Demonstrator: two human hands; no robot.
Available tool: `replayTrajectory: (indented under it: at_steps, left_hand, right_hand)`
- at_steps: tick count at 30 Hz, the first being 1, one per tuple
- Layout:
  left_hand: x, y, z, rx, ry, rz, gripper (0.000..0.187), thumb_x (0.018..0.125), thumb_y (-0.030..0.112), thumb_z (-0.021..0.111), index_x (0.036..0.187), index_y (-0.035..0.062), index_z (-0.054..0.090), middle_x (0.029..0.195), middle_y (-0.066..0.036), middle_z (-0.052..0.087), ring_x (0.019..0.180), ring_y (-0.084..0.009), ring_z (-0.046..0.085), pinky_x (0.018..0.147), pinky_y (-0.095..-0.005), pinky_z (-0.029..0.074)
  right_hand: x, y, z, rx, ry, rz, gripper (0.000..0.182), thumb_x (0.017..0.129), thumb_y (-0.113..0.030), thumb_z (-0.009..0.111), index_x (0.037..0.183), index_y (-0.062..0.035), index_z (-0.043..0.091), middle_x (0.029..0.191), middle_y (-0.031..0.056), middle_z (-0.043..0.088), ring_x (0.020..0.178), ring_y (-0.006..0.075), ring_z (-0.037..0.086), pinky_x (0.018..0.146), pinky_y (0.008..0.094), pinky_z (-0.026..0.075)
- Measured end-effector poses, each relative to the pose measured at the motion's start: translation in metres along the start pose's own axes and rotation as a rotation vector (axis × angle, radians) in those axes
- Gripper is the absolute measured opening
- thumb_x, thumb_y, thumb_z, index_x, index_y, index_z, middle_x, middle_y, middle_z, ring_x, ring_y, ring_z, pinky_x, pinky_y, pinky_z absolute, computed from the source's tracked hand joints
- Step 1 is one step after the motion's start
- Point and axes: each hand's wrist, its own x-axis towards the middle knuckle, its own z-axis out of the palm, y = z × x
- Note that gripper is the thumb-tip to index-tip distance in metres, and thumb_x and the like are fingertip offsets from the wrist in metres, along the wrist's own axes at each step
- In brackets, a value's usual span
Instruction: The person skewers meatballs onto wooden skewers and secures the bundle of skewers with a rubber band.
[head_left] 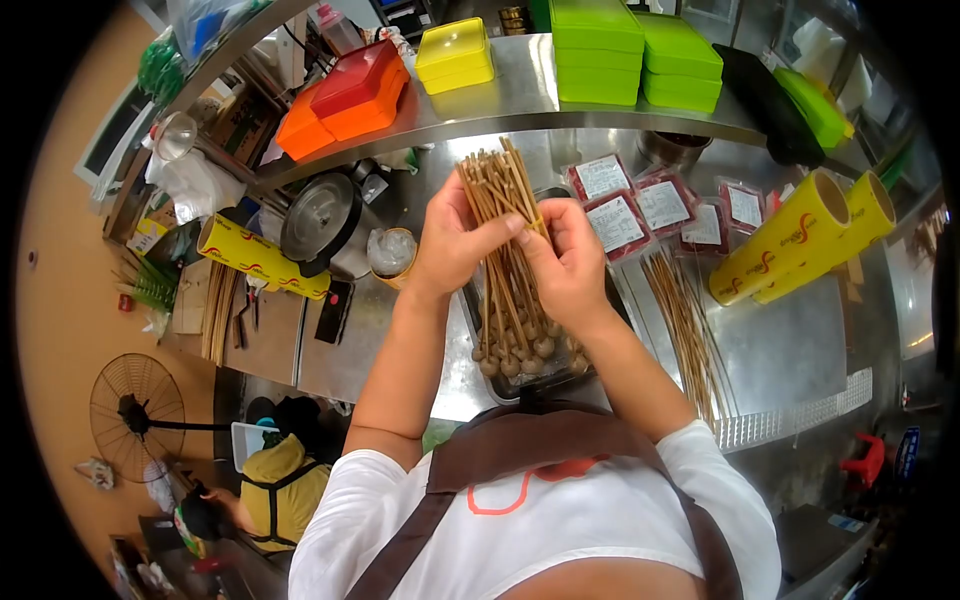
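Observation:
Both hands close round an upright bundle of wooden skewers (512, 285) over a dark tray (605, 386). My left hand (452, 240) wraps the bundle from the left, its thumb lying across the sticks. From the other side my right hand (572, 262) grips it, thumb against the sticks and fingers curled behind. Small greyish-brown balls (512, 362) sit on the skewers' lower ends, down at the tray. The upper stick ends stand uneven above my fingers.
Packs of red meat (664, 203) lie behind my right hand, with loose skewers (685, 330) and yellow film rolls (780, 245) further right. A lidded pot (322, 222) and a cup (391, 255) stand left. Coloured boxes (598, 55) line the shelf. Another person (280, 490) is at lower left.

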Motion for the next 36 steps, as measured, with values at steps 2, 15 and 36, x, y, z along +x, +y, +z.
replayTrajectory:
  at_steps: [2,15,36]
  left_hand:
    - [0.000,0.001,0.000,0.049,-0.032,0.053,0.047,0.072,-0.002,0.061,0.116,-0.0014,0.045,0.104,-0.008,0.058,0.095,-0.0161,0.058,0.085,-0.0305,0.047]
    - [-0.001,-0.026,0.031,0.193,0.363,0.300,0.026,0.083,-0.003,0.055,0.107,-0.0016,0.046,0.097,-0.007,0.059,0.083,-0.0109,0.058,0.074,-0.0242,0.048]
    - [0.011,-0.032,0.002,0.094,0.124,-0.005,0.008,0.083,0.005,0.060,0.087,-0.0023,0.060,0.081,-0.009,0.065,0.079,-0.0207,0.064,0.069,-0.0303,0.052]
  right_hand:
    - [-0.003,0.000,0.000,0.005,-0.019,0.005,0.017,0.088,-0.008,0.056,0.100,0.0021,0.050,0.084,0.0086,0.059,0.072,0.0134,0.055,0.064,0.0278,0.046]
    - [-0.001,0.022,0.014,-0.246,0.160,-0.234,0.022,0.089,-0.006,0.052,0.109,0.0025,0.046,0.093,0.0179,0.059,0.080,0.0320,0.059,0.071,0.0373,0.047]
    - [-0.013,0.039,-0.032,-0.342,-0.174,-0.299,0.063,0.080,-0.024,0.064,0.131,0.0011,0.037,0.126,0.0190,0.043,0.118,0.0330,0.041,0.102,0.0399,0.030]
